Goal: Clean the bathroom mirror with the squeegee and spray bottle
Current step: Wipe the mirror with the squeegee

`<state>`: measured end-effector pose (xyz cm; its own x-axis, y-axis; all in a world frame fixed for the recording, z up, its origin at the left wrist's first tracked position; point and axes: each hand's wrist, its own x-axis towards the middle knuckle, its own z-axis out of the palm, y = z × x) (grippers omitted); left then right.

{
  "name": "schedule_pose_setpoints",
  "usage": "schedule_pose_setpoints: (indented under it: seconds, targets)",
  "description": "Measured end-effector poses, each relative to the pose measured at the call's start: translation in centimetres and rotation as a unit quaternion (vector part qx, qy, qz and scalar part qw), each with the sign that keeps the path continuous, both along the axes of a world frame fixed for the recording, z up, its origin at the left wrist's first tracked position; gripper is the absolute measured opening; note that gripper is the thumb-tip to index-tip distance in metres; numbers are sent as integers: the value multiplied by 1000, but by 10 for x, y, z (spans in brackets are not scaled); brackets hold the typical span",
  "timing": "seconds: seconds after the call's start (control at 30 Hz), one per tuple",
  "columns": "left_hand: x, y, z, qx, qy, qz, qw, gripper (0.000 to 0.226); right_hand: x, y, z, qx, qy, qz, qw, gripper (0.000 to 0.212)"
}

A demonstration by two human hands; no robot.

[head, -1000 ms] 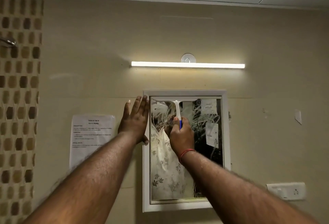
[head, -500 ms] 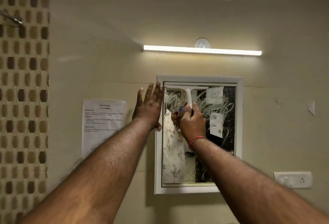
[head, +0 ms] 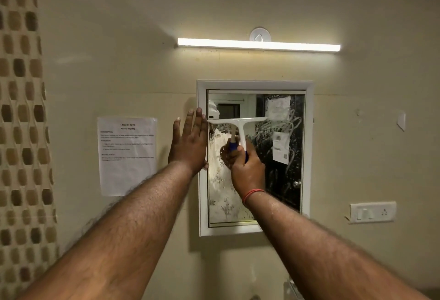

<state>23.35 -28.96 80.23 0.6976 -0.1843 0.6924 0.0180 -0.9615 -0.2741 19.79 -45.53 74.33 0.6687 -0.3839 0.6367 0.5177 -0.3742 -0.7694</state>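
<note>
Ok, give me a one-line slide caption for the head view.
Right hand grips a white squeegee, blade across the left half of the streaky mirror; left hand rests flat on the frame.

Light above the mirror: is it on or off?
On. The light glows bright white and brightens the wall around it, above the mirror.

The right hand point(head: 247, 171) is hiding most of the squeegee point(head: 238, 121) handle, and the left hand point(head: 189, 142) is covering part of the mirror point(head: 254, 84) frame. Left of that hand, print on the notice point(head: 127, 156) is showing too small to read.
</note>
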Motion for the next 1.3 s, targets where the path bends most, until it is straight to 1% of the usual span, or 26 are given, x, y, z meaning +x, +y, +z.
schedule_pose_setpoints:
  seconds: [0.07, 0.17, 0.33, 0.43, 0.57, 0.67, 0.83, 1.0, 1.17, 1.3]
  targets:
    - [-1, 1, -14, 4, 1, 2, 1000, 169, -2, -1, -11, -6, 6, 0, 1000, 38]
    - [-4, 4, -38, 8, 1, 0, 1000, 170, -8, -2, -29, 1, 25, -1, 1000, 41]
    - [-13, 11, -90, 28, 16, -7, 999, 180, -21, -1, -62, -4, 41, -2, 999, 44]
    - [-18, 11, -128, 36, 39, -4, 999, 176, -21, -1, -88, 1, 51, 5, 999, 43]
    - [-25, 6, -170, 45, 61, 4, 997, 164, -22, -3, -131, 0, 90, -1, 996, 38]
    - [-28, 3, -189, 45, 74, 3, 996, 160, -26, -4, -159, 9, 108, 4, 994, 33]
    - [-31, 5, -219, 50, 99, -3, 994, 161, -36, -5, -203, 8, 150, 0, 989, 44]
    - [-35, 4, -248, 49, 137, 2, 989, 167, -43, -4, -244, 20, 194, 6, 981, 33]
    - [-38, 5, -272, 55, 156, 7, 986, 169, -49, -3, -273, 15, 227, -5, 974, 33]
    - [-41, 7, -286, 66, 169, 4, 983, 169, -52, 0, -279, 20, 236, -4, 971, 34]
